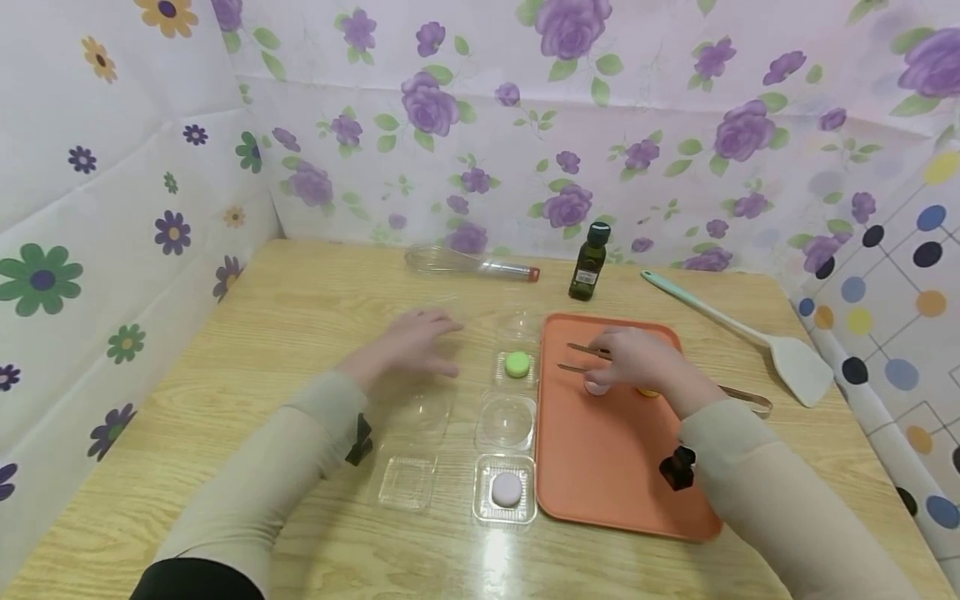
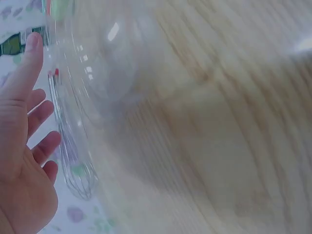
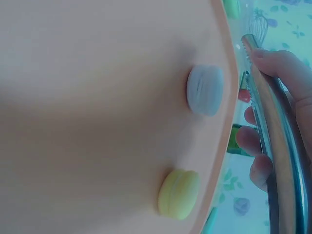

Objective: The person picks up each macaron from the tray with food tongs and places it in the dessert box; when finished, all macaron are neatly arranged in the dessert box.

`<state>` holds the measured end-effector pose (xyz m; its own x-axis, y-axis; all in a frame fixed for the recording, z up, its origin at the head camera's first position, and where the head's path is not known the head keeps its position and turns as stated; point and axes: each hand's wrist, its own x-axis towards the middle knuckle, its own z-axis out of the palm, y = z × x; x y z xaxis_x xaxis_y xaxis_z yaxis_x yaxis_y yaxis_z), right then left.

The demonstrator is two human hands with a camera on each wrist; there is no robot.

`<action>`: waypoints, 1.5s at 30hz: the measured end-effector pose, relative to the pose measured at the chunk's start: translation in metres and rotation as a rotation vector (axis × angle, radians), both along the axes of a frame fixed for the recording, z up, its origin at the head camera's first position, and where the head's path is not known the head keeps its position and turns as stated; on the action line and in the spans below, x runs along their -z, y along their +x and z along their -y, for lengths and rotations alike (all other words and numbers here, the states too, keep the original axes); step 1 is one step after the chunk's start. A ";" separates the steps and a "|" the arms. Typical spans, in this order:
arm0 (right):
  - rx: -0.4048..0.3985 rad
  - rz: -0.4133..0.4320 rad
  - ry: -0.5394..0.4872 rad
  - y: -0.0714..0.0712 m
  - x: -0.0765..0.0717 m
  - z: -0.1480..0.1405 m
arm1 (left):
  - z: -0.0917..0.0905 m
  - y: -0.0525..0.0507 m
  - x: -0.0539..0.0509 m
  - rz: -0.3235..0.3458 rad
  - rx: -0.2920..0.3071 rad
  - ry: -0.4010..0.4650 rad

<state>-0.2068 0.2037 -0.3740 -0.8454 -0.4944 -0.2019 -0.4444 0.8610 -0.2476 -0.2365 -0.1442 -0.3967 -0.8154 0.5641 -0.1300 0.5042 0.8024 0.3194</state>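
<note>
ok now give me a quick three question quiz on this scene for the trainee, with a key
1. What does the right hand hold above the tray?
2. True or false: the green macaron lies on the tray.
3. Which one stands upright: (a) whisk, (b) bottle, (c) spatula?

Key:
1. Tongs.
2. False; it sits in a clear box beside the tray.
3. b.

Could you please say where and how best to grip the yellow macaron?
Pinch the yellow macaron by opposite sides of its round rim, probably from above with the tongs, since it lies flat on the orange tray, apart from the pale macaron.
</note>
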 end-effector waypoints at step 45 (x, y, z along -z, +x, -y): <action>-0.024 -0.040 -0.011 0.014 0.030 -0.047 | 0.042 0.002 0.009 0.003 -0.056 0.003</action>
<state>-0.1925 0.2503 -0.4043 -0.8407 -0.5167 -0.1622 -0.4746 0.8472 -0.2389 -0.2341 -0.1860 -0.4055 -0.8455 0.5176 -0.1314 0.4571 0.8286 0.3233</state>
